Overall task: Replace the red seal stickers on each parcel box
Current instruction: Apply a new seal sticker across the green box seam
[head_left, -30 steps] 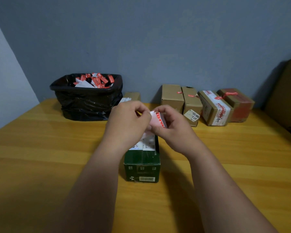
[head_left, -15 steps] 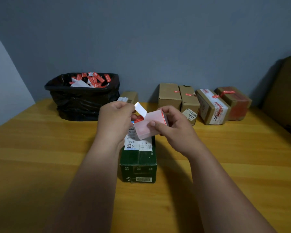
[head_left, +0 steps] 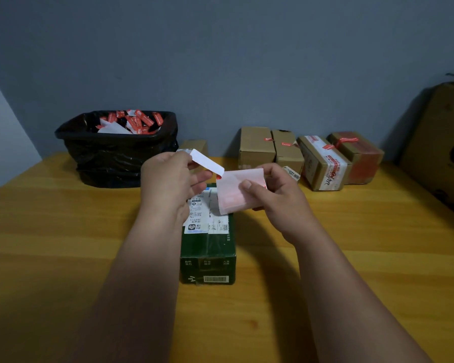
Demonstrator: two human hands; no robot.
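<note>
Hands over green box at table center. L hand pinches sticker, half-peeled, white side up. R hand grips backing sheet, thumb on top. Bin at 10 o'clock; brown boxes at 1 o'clock, w/ red seals.

We see a dark green box with a white printed label and a barcode; the sheet above it is pale pink, the peeled strip white with a red tip; the bin bag is glossy black, filled with red and white scraps; the brown cartons bear red seals; the table is honey-yellow wood grain; the wall is grey-blue.
</note>
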